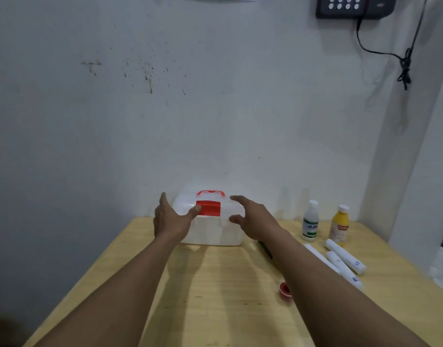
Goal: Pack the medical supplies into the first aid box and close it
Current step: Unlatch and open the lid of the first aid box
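Note:
A white translucent first aid box (210, 231) with a red latch and red handle stands shut at the far side of the wooden table. My left hand (169, 220) is spread at the box's left end, thumb touching the red latch. My right hand (253, 219) is spread at its right end, fingers apart, close to the lid. To the right stand a white bottle (310, 221) and a yellow bottle (339, 225). Three white rolls (345, 262) lie in front of them. A small red cap (285, 291) lies beside my right forearm.
The wooden table (215, 284) runs from me to a stained white wall. A dark object (265, 249) lies partly hidden under my right forearm. A black switch panel (353, 6) with a hanging cable is on the wall, upper right.

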`<state>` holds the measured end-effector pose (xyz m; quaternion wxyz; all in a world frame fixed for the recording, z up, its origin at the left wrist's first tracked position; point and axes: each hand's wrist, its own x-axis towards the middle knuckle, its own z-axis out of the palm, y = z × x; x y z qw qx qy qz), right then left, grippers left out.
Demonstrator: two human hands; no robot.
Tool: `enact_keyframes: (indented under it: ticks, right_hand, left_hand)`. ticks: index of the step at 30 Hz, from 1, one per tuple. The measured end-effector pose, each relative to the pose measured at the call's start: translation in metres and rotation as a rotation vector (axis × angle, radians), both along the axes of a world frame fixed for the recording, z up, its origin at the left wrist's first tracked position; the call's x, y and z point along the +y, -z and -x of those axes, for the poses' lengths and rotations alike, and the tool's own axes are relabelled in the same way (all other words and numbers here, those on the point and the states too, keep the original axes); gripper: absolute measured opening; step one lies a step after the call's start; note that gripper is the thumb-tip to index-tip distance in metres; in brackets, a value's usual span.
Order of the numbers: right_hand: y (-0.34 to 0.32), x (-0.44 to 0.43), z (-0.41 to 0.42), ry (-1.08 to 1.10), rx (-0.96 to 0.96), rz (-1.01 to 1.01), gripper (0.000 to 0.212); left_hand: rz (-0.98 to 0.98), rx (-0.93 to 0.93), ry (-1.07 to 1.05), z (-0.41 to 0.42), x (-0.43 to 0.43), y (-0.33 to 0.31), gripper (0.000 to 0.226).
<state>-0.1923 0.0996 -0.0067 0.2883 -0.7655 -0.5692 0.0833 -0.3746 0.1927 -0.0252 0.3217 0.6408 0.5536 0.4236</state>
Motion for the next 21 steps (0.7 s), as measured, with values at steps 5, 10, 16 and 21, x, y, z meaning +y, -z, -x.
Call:
enact_keyframes:
  ticks: [5, 10, 16, 21]
  right_hand:
    - [0.004, -0.004, -0.001, 0.068, 0.074, 0.015, 0.078]
    - [0.002, -0.012, -0.003, 0.043, 0.079, -0.016, 0.077]
    - [0.003, -0.02, 0.002, 0.059, 0.211, -0.073, 0.08]
    - [0.011, -0.014, -0.001, 0.061, 0.278, -0.113, 0.081]
  left_hand:
    - [-0.08, 0.096, 0.02, 0.006, -0.001, -0.003, 0.079]
    - [-0.11, 0.086, -0.002, 0.012, -0.008, -0.005, 0.08]
    - [-0.156, 0.087, -0.021, 0.019, -0.016, -0.01, 0.081]
    - [-0.163, 0.086, -0.047, 0.021, -0.021, -0.005, 0.079]
